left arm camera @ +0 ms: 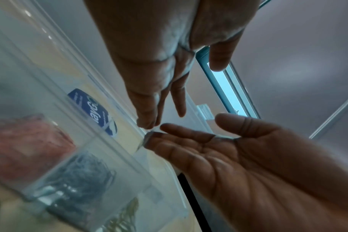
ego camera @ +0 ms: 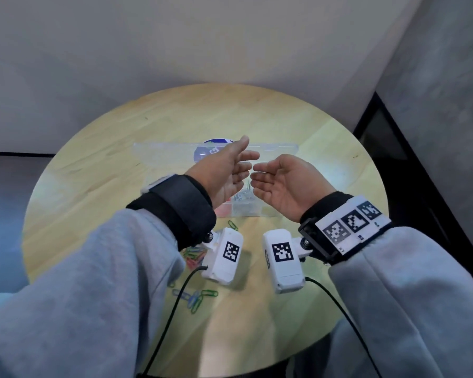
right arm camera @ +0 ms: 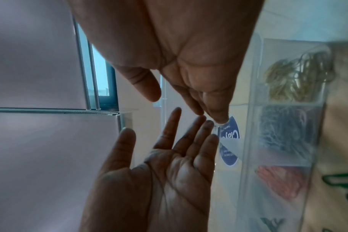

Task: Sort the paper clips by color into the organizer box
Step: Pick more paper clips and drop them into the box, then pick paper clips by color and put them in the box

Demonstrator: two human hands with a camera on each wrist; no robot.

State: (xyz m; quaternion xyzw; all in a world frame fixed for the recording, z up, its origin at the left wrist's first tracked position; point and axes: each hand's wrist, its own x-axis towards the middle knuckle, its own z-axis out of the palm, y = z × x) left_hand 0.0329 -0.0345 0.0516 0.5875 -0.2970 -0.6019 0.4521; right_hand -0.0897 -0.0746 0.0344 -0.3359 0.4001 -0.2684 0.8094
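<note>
Pale round wooden table (ego camera: pixel 298 132) fills mid-frame, where our left hand (ego camera: pixel 224 170) and right hand (ego camera: pixel 281 184) hover spread and empty over the clear plastic organizer box (ego camera: pixel 153 156). We judge the loose coloured wire paper clips (ego camera: pixel 195 297) at lower centre light, springy and slippery, best pinched by a loop.

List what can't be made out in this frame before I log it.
- Organizer box compartments: head view, both hands hide most of them; the left hand and right hand are raised over it.
- Loose paper clips: head view, some hidden under the sleeve and wrist cameras, so no count.
- Blue label text: motion-blurred in both wrist views.
- Contents of the red compartment: blurred, single clips indistinct.
</note>
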